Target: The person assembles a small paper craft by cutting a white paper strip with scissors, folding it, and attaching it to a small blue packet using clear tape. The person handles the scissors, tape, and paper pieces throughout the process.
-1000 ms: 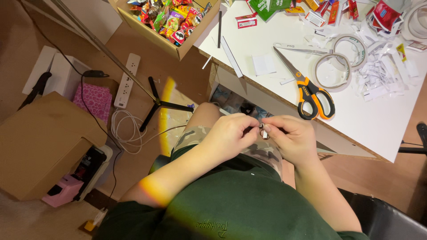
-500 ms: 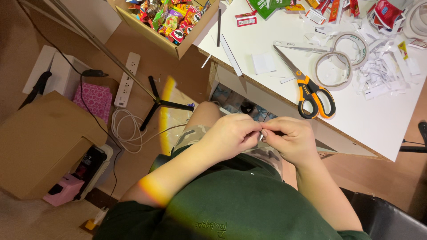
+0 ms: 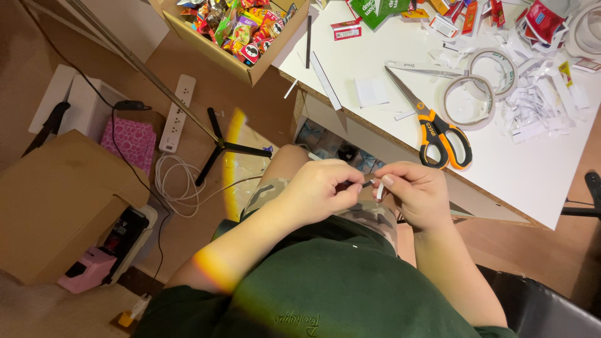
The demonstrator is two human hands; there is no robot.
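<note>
We hold both hands together over our lap, just below the near edge of the white table (image 3: 538, 188). Our left hand (image 3: 322, 191) is curled, its thumb and forefinger pinched on one end of a small strip (image 3: 370, 181), which looks partly dark and partly white; what the strip is made of cannot be told at this size. Our right hand (image 3: 421, 195) faces it, its fingers also curled, its thumb and forefinger closed on the white end of the same strip, so that the fingertips of the two hands nearly touch. The strip sits between the two hands, above the camouflage shorts (image 3: 366, 216) and clear of the table. On the table, just beyond the hands, lie orange-and-black scissors (image 3: 432, 122), blades shut and pointing away from us. Beside the scissor blades lie two rolls of clear tape (image 3: 476, 94), touching or overlapping each other, and to their right a heap of white paper scraps (image 3: 532, 106). A cardboard box of coloured snack packets (image 3: 241, 31) stands at the table's far left corner. On the floor to our left we see a white power strip (image 3: 177, 112), a coiled white cable (image 3: 175, 184), a black tripod base (image 3: 222, 147) and a large brown cardboard box (image 3: 56, 206).
</note>
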